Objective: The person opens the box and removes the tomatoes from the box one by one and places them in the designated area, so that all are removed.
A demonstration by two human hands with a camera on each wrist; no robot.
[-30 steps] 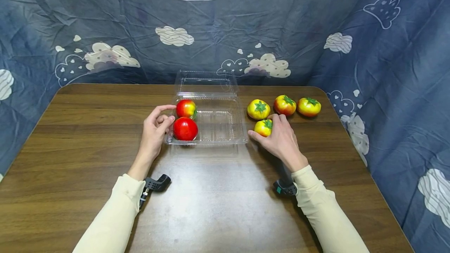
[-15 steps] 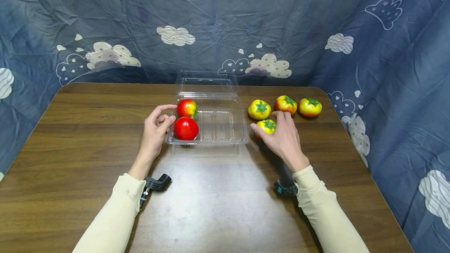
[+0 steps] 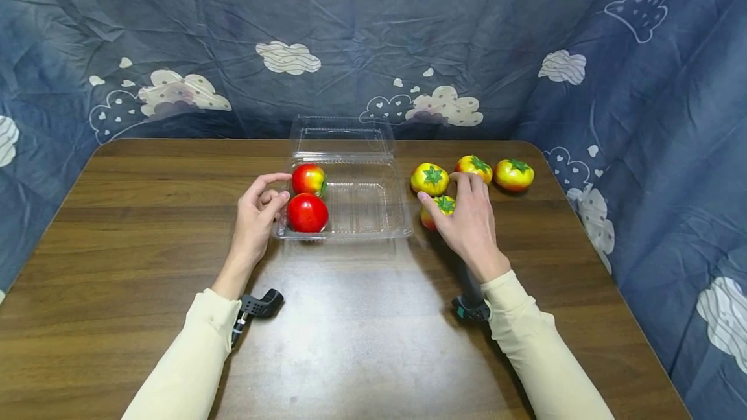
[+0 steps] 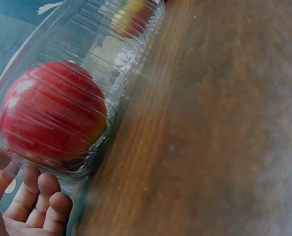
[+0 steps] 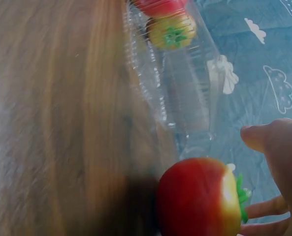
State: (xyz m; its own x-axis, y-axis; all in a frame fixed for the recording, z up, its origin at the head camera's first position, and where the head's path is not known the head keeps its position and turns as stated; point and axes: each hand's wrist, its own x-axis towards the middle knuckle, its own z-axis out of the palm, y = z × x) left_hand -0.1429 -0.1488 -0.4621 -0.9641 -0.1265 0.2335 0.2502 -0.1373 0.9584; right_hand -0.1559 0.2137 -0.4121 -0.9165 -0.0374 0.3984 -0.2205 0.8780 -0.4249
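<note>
We see two tomatoes [image 3: 307, 196] boxed, three loose on the worktop [image 3: 146, 212], our right hand [image 3: 467, 225] fingers pinching a fourth tomato [image 3: 434, 211].

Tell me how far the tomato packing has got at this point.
Two tomatoes already sit in the left end of the open clear box, which the left hand steadies. The right hand grips a fourth-row tomato beside the box. Three more tomatoes wait on the table.
</note>
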